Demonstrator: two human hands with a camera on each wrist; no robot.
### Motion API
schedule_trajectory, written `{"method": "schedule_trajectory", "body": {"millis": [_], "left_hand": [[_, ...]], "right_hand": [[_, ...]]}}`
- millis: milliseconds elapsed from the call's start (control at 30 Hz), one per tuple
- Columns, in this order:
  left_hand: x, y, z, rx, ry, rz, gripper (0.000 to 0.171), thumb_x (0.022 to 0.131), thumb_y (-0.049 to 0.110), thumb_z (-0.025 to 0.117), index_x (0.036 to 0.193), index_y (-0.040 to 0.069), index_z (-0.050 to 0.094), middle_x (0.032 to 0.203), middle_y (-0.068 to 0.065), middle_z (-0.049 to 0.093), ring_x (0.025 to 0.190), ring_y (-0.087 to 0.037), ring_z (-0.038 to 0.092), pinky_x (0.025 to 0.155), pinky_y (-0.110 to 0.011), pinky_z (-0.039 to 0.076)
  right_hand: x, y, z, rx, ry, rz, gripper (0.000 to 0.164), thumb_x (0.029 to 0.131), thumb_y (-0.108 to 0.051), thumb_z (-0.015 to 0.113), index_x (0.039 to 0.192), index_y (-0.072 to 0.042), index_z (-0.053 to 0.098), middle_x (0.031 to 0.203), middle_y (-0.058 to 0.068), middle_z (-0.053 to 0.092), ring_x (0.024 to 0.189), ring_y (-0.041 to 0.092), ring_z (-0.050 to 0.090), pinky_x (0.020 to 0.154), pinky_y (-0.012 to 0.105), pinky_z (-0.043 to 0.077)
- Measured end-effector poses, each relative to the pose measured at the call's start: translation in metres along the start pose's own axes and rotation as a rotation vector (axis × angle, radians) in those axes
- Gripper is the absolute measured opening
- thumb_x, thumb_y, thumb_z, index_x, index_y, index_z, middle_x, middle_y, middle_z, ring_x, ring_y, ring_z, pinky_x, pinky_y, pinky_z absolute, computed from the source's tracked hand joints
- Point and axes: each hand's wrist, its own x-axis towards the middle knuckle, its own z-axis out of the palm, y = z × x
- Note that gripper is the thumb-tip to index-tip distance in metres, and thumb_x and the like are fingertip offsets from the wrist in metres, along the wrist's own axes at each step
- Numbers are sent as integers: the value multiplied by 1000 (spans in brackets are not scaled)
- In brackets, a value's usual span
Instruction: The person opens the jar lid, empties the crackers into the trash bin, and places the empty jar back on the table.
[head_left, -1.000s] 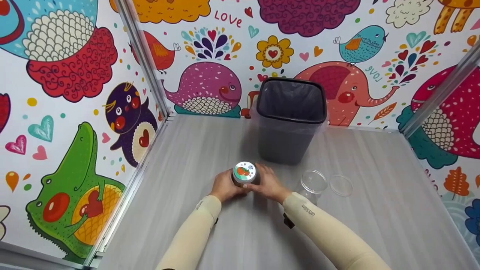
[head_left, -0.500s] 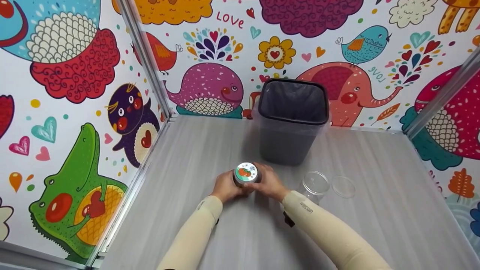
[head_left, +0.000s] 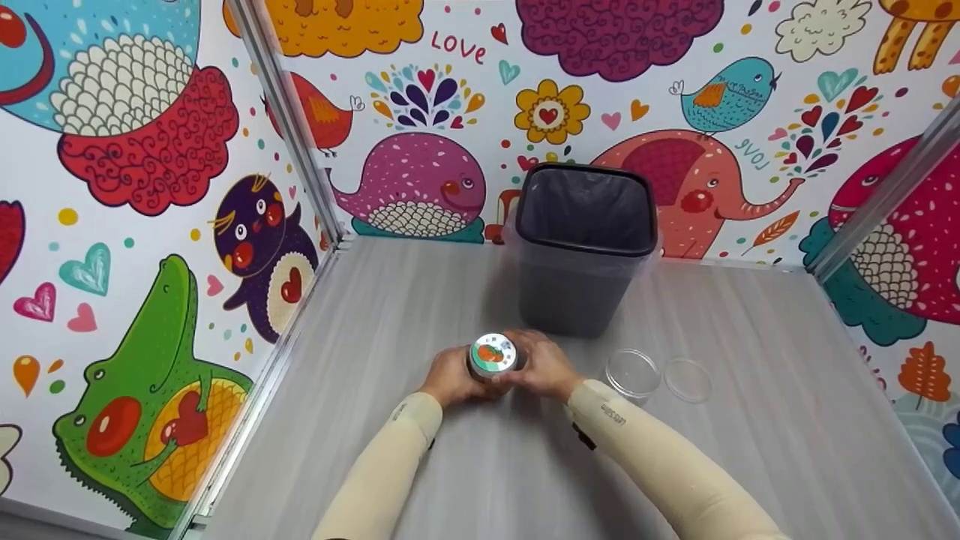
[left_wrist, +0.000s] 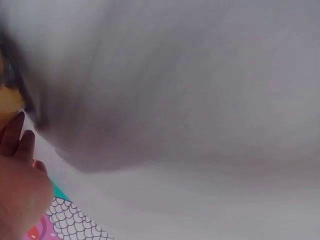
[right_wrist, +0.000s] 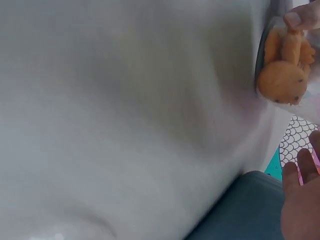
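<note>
In the head view, a round jar (head_left: 493, 353) stands on the table between both hands. Its lid is white and green with an orange fruit picture. My left hand (head_left: 452, 376) curls round its left side; my right hand (head_left: 546, 366) holds the right side, thumb in front and fingers behind. Through the jar's clear wall (right_wrist: 285, 82) in the right wrist view, orange pieces show inside, with a thumb on the wall and several fingers (right_wrist: 307, 170) apart below it. The left wrist view catches only part of the left hand (left_wrist: 22, 187) near the jar's dark edge.
A dark bin (head_left: 577, 289) with a clear plastic liner stands behind the hands, near the back wall. Right of the right hand are an open clear jar (head_left: 634, 394) and a thin clear disc (head_left: 688, 399), flat on the grey table (head_left: 360, 315). Printed walls enclose the table.
Both hands keep their hold on the lidded jar in nearly the same spot, the right hand shifting very slightly. The whole head view has tilted a little.
</note>
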Motion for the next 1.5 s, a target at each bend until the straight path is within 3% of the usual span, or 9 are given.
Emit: {"method": "schedule_trajectory", "body": {"millis": [200, 333, 467, 700, 900, 1133, 1500], "left_hand": [[0, 0, -1, 5, -29, 36, 69, 53, 35, 98, 112, 9, 71, 102, 1, 72, 95, -16, 66, 89, -36, 52], [2, 2, -1, -4, -45, 34, 71, 54, 32, 98, 115, 8, 70, 105, 0, 72, 98, -16, 65, 91, -36, 51], [2, 1, 1, -12, -54, 19, 72, 56, 32, 97, 117, 8, 69, 107, 0, 72, 100, -17, 65, 92, -36, 50], [0, -2, -2, -35, -59, -47, 72, 55, 31, 97, 117, 9, 68, 108, 1, 71, 102, -16, 64, 95, -37, 49], [2, -1, -6, -24, -56, -41, 67, 57, 28, 96, 115, 8, 69, 105, 2, 72, 100, -15, 65, 94, -36, 50], [3, 1, -9, -22, -62, -44, 68, 56, 29, 96, 114, 8, 70, 105, 2, 72, 99, -16, 65, 93, -37, 50], [-1, 1, -3, -59, -92, -48, 76, 55, 32, 98, 121, 10, 67, 113, 2, 70, 106, -15, 63, 96, -36, 48]], "right_hand": [[0, 4, -10, -31, -112, -79, 95, 76, -58, 77, 147, -4, 46, 146, 14, 50, 136, 36, 41, 112, 51, 29], [2, 7, -14, -34, -133, -88, 94, 78, -57, 77, 148, -4, 44, 149, 12, 47, 138, 35, 39, 112, 51, 28], [-4, 5, -3, 10, -61, -32, 91, 80, -51, 78, 148, -2, 44, 148, 16, 47, 138, 36, 39, 113, 51, 28], [-18, -8, 31, 211, 156, 98, 88, 80, -43, 82, 145, 3, 44, 143, 23, 48, 133, 40, 42, 109, 54, 32], [-16, -15, 37, 218, 225, 156, 87, 79, -40, 84, 144, 3, 45, 142, 24, 48, 133, 41, 42, 110, 53, 32], [-12, -14, 27, 165, 155, 159, 85, 77, -46, 83, 143, -3, 50, 140, 17, 53, 133, 36, 44, 111, 50, 32], [-4, 1, -4, 168, -108, 83, 84, 81, -38, 83, 147, -2, 46, 147, 19, 46, 137, 39, 38, 113, 52, 28]]}}
